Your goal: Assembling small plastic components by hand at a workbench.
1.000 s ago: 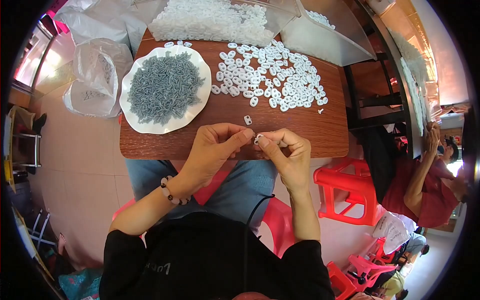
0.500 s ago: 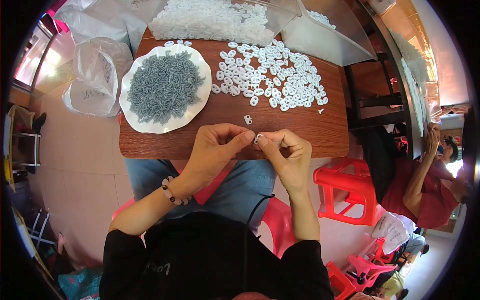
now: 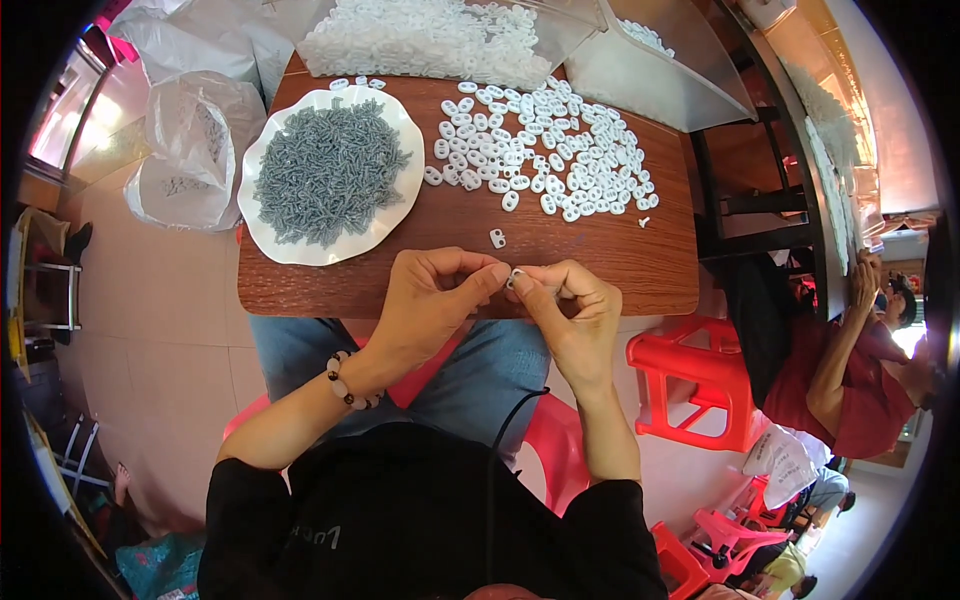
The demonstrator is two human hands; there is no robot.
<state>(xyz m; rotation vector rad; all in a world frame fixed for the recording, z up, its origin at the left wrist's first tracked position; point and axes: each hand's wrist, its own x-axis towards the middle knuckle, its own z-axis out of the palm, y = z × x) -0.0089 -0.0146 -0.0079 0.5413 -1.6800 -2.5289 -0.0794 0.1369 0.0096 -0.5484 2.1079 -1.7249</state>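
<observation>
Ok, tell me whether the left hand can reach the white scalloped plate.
Probably yes: only bare brown wood-grain tabletop shows between the left hand and the white scalloped plate. The hand is, though, busy at a small white piece pinched by the right hand, so would likely need to break off.

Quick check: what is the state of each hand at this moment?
Left hand: grip closed; whether it holds anything cannot be told.
Right hand: grip closed, holding a small white plastic piece, partly hidden.
</observation>
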